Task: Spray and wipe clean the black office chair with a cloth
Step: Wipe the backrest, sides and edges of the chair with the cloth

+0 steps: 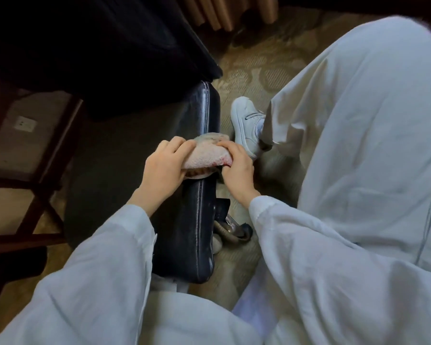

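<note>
Over the middle of one black padded chair armrest (pixel 197 220) lies one pinkish cloth (pixel 207 153), draped across its top. Two grips clench it: the left grip (pixel 163 170) curls round its left end, the right grip (pixel 237 168) its right end. One white shoe (pixel 246 123) stands on patterned carpet (pixel 259 70) just beside the armrest.

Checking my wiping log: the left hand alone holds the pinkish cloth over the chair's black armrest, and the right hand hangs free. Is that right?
Not quite: the head view shows the right hand also grips the cloth. The left hand holds its other end, and the cloth lies over the black armrest.
</note>
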`<action>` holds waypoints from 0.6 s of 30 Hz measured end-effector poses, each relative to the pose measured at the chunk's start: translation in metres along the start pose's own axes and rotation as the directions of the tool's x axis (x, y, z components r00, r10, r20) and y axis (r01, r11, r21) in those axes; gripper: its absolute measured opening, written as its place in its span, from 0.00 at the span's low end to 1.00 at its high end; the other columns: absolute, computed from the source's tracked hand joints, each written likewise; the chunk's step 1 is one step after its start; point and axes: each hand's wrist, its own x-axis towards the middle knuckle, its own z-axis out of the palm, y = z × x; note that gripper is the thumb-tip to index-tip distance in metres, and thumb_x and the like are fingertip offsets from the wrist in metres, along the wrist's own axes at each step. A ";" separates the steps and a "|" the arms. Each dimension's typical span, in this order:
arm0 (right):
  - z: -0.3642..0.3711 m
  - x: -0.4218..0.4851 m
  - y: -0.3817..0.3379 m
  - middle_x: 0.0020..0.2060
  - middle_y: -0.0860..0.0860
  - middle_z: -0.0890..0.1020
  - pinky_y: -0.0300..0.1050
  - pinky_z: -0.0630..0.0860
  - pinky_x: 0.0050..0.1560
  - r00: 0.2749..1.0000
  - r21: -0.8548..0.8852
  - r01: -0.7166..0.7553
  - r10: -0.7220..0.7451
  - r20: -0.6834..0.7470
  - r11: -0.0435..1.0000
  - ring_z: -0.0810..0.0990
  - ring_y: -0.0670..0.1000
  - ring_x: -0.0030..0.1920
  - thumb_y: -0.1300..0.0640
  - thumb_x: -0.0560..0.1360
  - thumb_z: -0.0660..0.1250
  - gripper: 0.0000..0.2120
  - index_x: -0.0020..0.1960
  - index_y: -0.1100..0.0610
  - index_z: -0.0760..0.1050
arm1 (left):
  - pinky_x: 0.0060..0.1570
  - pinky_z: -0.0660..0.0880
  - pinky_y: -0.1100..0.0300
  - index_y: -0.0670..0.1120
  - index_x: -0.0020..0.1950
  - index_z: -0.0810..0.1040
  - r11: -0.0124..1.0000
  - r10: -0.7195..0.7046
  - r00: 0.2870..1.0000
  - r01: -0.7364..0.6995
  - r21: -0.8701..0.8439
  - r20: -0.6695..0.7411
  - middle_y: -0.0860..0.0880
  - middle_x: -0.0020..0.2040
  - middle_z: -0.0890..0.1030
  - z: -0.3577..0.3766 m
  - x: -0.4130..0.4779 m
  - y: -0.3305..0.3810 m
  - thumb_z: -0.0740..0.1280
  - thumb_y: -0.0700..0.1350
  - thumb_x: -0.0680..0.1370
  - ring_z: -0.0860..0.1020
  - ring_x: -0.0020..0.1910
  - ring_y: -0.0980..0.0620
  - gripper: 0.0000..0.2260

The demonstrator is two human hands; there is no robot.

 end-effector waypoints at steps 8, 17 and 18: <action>0.009 -0.092 0.012 0.53 0.49 0.79 0.31 0.66 0.49 0.976 0.199 -0.216 0.206 0.070 0.956 0.75 0.47 0.52 0.71 0.71 0.59 0.21 0.58 0.54 0.75 | 0.38 0.76 0.50 0.44 0.63 0.74 0.981 0.194 0.974 -0.194 -0.016 0.116 0.44 0.56 0.77 -0.006 -0.046 0.016 0.72 0.37 0.69 0.75 0.46 0.42 0.23; 0.020 -0.181 0.034 0.53 0.50 0.77 0.44 0.77 0.54 0.968 0.101 -0.214 0.196 0.158 0.972 0.76 0.50 0.54 0.69 0.72 0.64 0.17 0.54 0.51 0.72 | 0.33 0.75 0.56 0.46 0.62 0.76 0.963 0.271 0.935 -0.265 -0.056 0.228 0.47 0.56 0.77 -0.008 -0.138 0.030 0.73 0.39 0.69 0.75 0.44 0.47 0.22; 0.020 -0.190 0.036 0.53 0.50 0.76 0.41 0.76 0.51 0.961 0.073 -0.213 0.195 0.196 0.974 0.76 0.49 0.53 0.68 0.73 0.65 0.15 0.54 0.51 0.71 | 0.34 0.76 0.57 0.47 0.62 0.76 0.961 0.275 0.924 -0.264 -0.079 0.264 0.47 0.56 0.77 -0.009 -0.148 0.031 0.74 0.40 0.68 0.75 0.44 0.48 0.22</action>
